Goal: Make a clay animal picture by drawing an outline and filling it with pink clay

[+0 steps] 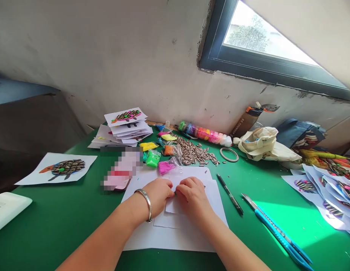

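My left hand (158, 194), with a silver bangle at the wrist, is closed over the white paper (141, 237) on the green table. My right hand (192, 195) is closed close beside it, fingertips nearly meeting the left ones. Something small and dark shows between the fingertips, too small to name. Under the hands lie smaller white sheets (172, 220). Just beyond them are a pink clay packet (165, 167), a green clay packet (152, 159) and a heap of striped seeds (192, 152).
A black pen (230, 194) and a blue cutter (276, 231) lie to the right. At left are a seed picture (31, 177), a paper stack (118, 139) and a white box (11, 209). A bottle (245, 120) and cloth bag (259, 143) stand behind.
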The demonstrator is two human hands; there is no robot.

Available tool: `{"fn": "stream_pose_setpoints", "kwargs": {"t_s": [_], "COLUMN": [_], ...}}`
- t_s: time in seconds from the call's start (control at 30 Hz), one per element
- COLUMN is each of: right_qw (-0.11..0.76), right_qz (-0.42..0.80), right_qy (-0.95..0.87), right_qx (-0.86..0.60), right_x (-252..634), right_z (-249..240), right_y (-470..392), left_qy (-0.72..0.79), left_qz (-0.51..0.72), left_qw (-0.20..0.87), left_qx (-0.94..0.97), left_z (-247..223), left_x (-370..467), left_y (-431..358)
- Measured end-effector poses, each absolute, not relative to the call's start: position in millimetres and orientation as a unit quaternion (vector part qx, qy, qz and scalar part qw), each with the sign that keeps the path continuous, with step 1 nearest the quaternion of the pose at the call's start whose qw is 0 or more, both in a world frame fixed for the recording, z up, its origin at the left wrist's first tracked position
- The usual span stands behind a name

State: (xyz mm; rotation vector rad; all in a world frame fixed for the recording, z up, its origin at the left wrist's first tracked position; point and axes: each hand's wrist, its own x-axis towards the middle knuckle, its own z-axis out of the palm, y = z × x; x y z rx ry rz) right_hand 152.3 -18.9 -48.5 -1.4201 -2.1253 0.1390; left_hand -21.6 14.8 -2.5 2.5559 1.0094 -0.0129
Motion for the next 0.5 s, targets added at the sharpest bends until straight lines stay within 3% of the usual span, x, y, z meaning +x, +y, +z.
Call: {"fn": "stream_pose_setpoints", "kwargs": {"t_s": [0.13,0.5], "right_qw": [0.302,0.238], "right_qz": [0.059,0.051], "right_qy": [-0.8,-0.82], "right_qx": [-0.515,-0.517], "right_x": [160.2,156.8], "right_z": [-37.1,-31.1], "right_y": [-26.1,-37.9], "left_qy": [0.364,0.372], "left_qz": [-0.013,-0.021], "left_qw": [0.183,0.179], "left_qx": [0.913,0.911], "left_z": [-3.5,-0.7], "left_x": [-19.9,-17.3], "left_y": [13.3,11.9]}}
